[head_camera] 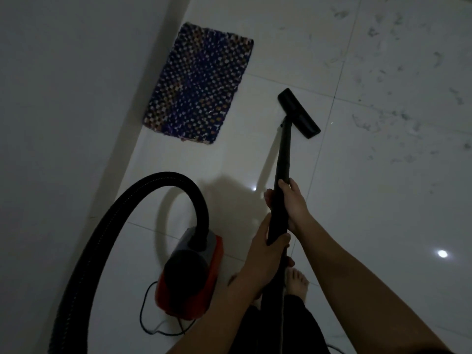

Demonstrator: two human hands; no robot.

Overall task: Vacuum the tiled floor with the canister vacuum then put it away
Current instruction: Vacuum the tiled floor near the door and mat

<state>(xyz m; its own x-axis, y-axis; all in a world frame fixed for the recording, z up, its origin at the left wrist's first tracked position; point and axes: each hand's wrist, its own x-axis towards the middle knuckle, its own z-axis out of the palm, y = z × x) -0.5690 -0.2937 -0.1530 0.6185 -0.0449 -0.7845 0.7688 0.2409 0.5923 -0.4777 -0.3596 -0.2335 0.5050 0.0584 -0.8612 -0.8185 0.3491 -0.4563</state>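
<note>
Both my hands wrap the long black plastic vacuum wand [283, 169]: right hand [293, 200] farther along, left hand [265, 249] nearer me. The flat black floor nozzle [298, 113] sits on the glossy white tiled floor [370, 226], right of the dark blue woven rectangular mat [199, 83], not touching it. The red-and-grey canister vacuum [189, 274] stands at my left, its black ribbed hose [143, 185] arching from the top. Grey scraps [367, 126] litter the tiles on the right.

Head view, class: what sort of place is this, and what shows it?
Most likely a room in a home: a glossy tiled floor, a small woven mat lying by the wall, and a red canister vacuum standing near a bare foot.
</note>
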